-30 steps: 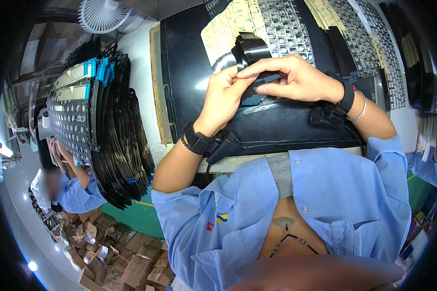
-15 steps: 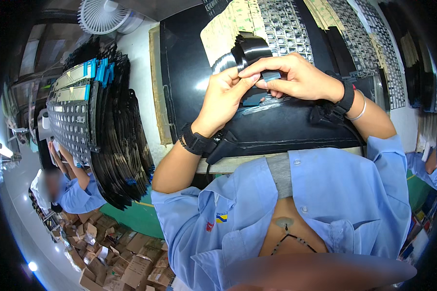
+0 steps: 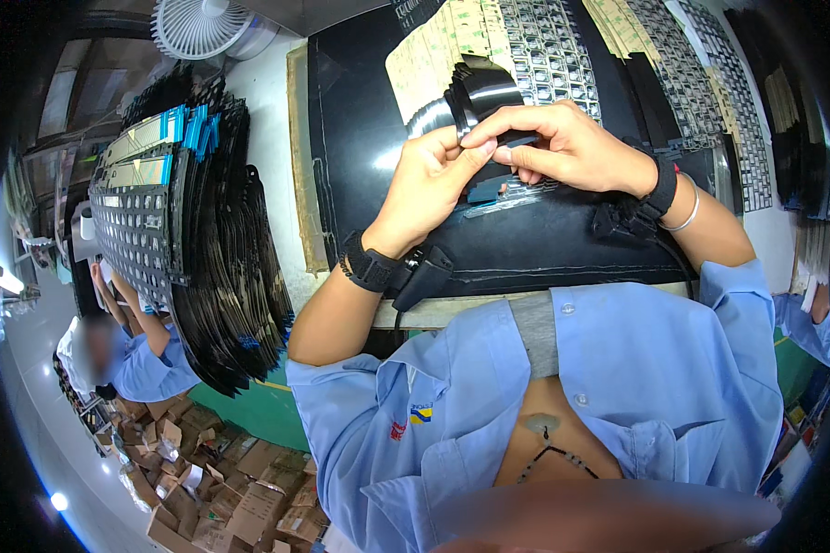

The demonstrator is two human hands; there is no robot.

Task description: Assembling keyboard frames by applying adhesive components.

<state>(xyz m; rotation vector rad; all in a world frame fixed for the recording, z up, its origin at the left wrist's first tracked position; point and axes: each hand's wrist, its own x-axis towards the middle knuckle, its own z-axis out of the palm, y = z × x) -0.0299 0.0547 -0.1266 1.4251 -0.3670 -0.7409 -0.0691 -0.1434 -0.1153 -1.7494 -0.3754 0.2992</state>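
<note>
Two hands at work over the black mat [image 3: 360,138]. Left hand [image 3: 429,184] and right hand [image 3: 567,147] meet fingertip to fingertip, both pinched shut on a thin black film strip [image 3: 480,92] curling upward above the mat. We judge small, even pinches best, keeping the strip uncreased. Stacked keyboard sheets [image 3: 184,230] stand well apart, left.

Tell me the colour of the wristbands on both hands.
Black, on the left wristband and the right wristband; the head view shows it.
</note>
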